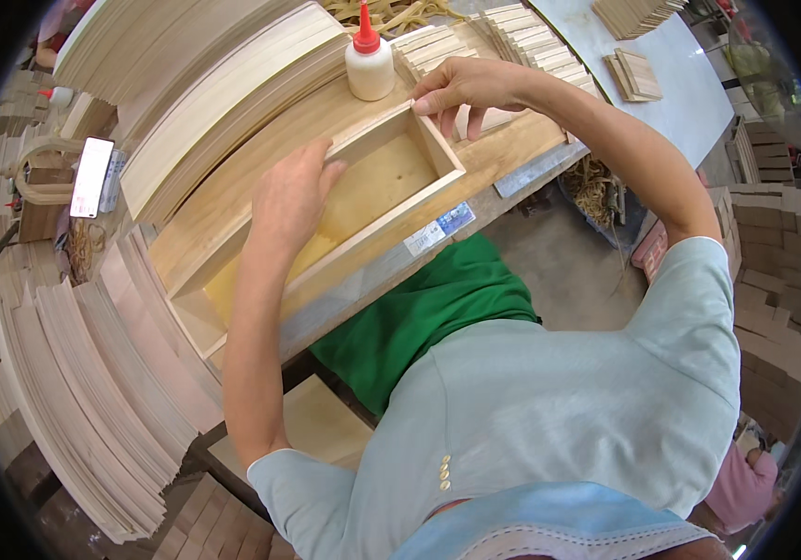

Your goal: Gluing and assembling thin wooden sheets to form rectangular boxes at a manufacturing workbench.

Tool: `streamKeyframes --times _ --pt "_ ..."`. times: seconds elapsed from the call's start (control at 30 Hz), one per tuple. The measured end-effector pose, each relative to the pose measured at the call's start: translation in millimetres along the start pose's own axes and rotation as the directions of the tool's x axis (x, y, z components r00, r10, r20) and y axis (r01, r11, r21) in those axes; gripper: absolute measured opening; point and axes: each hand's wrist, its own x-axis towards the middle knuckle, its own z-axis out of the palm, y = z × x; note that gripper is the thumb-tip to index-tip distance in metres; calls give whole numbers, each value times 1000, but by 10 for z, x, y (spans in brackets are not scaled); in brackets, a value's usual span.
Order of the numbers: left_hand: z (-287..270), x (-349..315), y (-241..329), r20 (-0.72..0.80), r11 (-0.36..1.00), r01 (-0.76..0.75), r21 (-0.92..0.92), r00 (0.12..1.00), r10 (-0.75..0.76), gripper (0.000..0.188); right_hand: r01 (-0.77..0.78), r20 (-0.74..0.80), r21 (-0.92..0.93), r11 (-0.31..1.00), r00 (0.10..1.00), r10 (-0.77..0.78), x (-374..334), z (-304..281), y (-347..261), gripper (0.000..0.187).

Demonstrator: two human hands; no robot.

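Note:
A long, shallow wooden box (pixel 386 177) with a pale frame and a thin yellowish bottom lies slantwise on the workbench in front of me. My right hand (pixel 464 91) grips its far right corner, with thumb and forefinger at the top of the short end wall and the other fingers hanging outside it. Over the far long wall lies my left hand (pixel 290 191), fingers curved at the rim and thumb toward the inside. My left forearm hides part of the box's left half. Just beyond the box stands a white glue bottle (pixel 369 70) with a red nozzle cap.
Tall stacks of thin boards (pixel 232 107) line the bench's far left, and more boards (pixel 92 392) pile at the left. Small wooden strips (pixel 531 47) lie beyond my right hand. A phone (pixel 91 177) stands at the left; a pale table (pixel 689 84) is at the right.

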Motion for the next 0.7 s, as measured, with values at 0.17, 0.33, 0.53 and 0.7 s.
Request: streamKeyframes --times 0.17,0.33,0.53,0.7 --pt "194 53 14 -36 998 -10 57 999 12 19 -159 124 -51 986 979 164 49 -144 -164 33" --pt "198 75 32 -157 999 -53 -2 986 52 18 -232 208 -211 950 939 275 170 -201 -317 31" --pt "165 73 54 -162 1000 -28 -6 987 26 18 -208 192 -290 934 943 270 218 -194 -401 31" --pt "186 75 70 -165 999 -33 -3 986 32 18 -226 147 -231 946 953 264 114 -215 -282 38"
